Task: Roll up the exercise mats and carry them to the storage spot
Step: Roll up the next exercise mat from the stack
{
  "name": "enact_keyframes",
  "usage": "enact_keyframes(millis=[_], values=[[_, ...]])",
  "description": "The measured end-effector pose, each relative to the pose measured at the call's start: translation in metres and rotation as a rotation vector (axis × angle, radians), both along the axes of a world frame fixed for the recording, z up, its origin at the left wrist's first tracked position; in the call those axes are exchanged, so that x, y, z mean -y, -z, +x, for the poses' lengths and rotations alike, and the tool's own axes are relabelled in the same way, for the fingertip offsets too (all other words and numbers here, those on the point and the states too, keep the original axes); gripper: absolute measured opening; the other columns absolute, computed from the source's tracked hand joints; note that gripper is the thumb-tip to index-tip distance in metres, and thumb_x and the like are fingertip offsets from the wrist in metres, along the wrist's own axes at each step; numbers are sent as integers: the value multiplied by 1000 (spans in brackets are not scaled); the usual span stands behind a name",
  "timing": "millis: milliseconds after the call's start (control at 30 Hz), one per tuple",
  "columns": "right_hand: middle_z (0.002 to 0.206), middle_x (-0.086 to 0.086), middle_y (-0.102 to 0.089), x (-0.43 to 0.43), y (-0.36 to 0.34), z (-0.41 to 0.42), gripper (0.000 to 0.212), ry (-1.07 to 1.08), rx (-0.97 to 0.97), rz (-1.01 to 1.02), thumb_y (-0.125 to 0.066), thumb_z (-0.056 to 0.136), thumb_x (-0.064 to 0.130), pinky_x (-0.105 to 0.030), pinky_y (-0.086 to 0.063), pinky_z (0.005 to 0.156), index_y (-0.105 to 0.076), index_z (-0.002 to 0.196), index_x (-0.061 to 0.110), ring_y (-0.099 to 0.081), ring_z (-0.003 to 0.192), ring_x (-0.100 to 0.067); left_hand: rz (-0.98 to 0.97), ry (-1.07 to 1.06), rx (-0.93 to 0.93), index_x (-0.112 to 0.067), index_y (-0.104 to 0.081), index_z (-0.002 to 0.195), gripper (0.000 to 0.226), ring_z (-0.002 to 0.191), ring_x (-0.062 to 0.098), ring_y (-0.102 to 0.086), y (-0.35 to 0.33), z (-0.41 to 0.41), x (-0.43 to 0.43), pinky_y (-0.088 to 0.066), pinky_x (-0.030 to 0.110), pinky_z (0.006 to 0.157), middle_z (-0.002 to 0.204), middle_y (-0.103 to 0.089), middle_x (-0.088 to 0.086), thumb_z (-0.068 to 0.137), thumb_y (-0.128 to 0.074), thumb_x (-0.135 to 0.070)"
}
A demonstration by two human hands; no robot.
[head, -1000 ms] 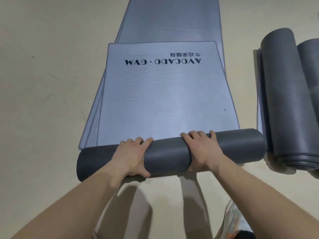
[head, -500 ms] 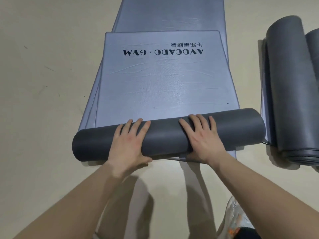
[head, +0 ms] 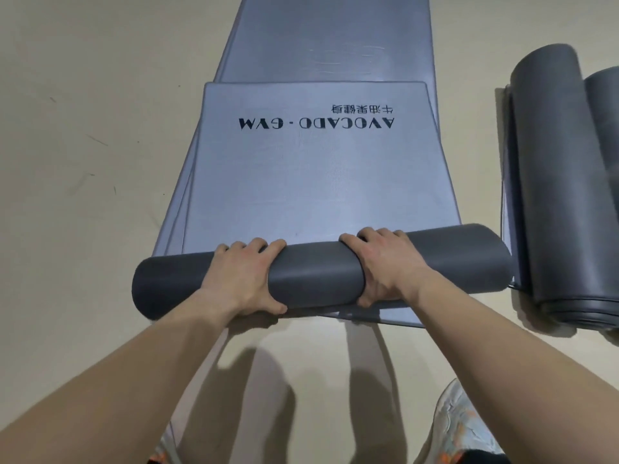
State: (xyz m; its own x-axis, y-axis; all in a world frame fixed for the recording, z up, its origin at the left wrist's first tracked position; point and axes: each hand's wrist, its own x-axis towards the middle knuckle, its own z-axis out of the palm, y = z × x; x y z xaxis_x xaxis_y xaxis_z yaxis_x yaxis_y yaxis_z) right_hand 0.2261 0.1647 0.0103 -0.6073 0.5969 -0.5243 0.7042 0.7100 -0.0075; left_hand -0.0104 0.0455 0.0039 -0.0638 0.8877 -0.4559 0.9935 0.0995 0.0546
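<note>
A grey exercise mat lies on the floor ahead of me, its near part wound into a dark grey roll that runs left to right. The flat remainder stretches away and carries the print "AVOCADO · GYM" upside down. My left hand wraps over the roll left of centre, fingers curled over its top and thumb under the near side. My right hand grips the roll right of centre in the same way. Under this mat lies another flat grey mat that reaches further away.
Two rolled dark grey mats lie lengthwise on the floor at the right, close to the roll's right end. The floor is beige with a few scuff marks. My shoes show at the bottom edge.
Both hands went from flat, fingers stretched over the roll, to curled around it again. The roll has advanced a little along the flat mat toward the printed text.
</note>
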Motion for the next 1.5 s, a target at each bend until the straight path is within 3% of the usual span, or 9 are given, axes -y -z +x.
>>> enact_keyframes(millis=[133,233,367,467,567,800,1033,1300,1500], values=[[150,-5,-38,41,-6,15,122,21,1,-84,-81,54,63,-51,-31,113,-14,152,38,-44,133,-30,-164,40,70,-42,-20,151,119,107,23,-58,-7,8,30,-47,43,95,132,-52,-9,51,-68,-84],[160,-13,-18,80,1,29,134,45,-63,88,-82,54,68,-58,-18,119,-1,155,37,-27,144,-34,-283,-13,152,-43,-20,155,123,113,22,-57,-12,1,21,-48,42,96,129,-54,-10,52,-77,-80],[146,-5,-42,84,9,25,121,92,-163,158,-79,47,74,-58,-25,113,-24,148,40,-41,135,-33,-211,-47,110,-42,-22,155,119,128,24,-52,-20,5,13,-31,53,113,141,-51,-8,56,-77,-79],[146,1,-38,51,-5,10,114,110,-167,51,-72,48,75,-53,-23,115,-22,146,45,-36,137,-26,26,-108,23,-37,-4,161,119,153,32,-19,-18,20,40,-9,62,122,168,-18,2,69,-61,-86],[154,-4,-28,37,-8,0,115,84,-145,51,-72,50,74,-55,-14,120,-21,148,40,-17,148,-29,-13,-93,-9,-31,24,157,141,155,38,13,-4,27,52,4,64,120,169,16,6,62,-59,-93],[158,-16,-35,45,27,11,147,64,-189,301,-91,36,70,-59,-18,117,-22,159,26,-28,146,-40,22,-63,55,-32,11,160,136,157,30,5,10,-7,-1,-1,58,124,170,1,2,61,-61,-92],[157,-10,-33,-14,22,-10,149,-22,-104,216,-69,37,92,-57,-21,118,-8,158,31,-36,142,-34,193,-39,-110,-27,0,157,133,149,37,-20,28,4,-3,-18,61,118,166,-17,7,57,-67,-84],[135,0,-50,-18,-7,-24,122,-51,-11,-54,-73,42,85,-46,-40,103,-25,145,41,-54,116,-30,2,10,-2,-34,-18,149,119,119,28,-51,4,-7,-10,-40,49,102,140,-47,-2,51,-65,-83],[164,-5,-25,64,-7,16,138,27,-79,47,-78,51,78,-57,-12,122,-11,160,27,-24,150,-32,-182,43,56,-37,-24,147,119,108,26,-56,-11,-1,11,-48,44,91,127,-53,-5,48,-74,-81]])
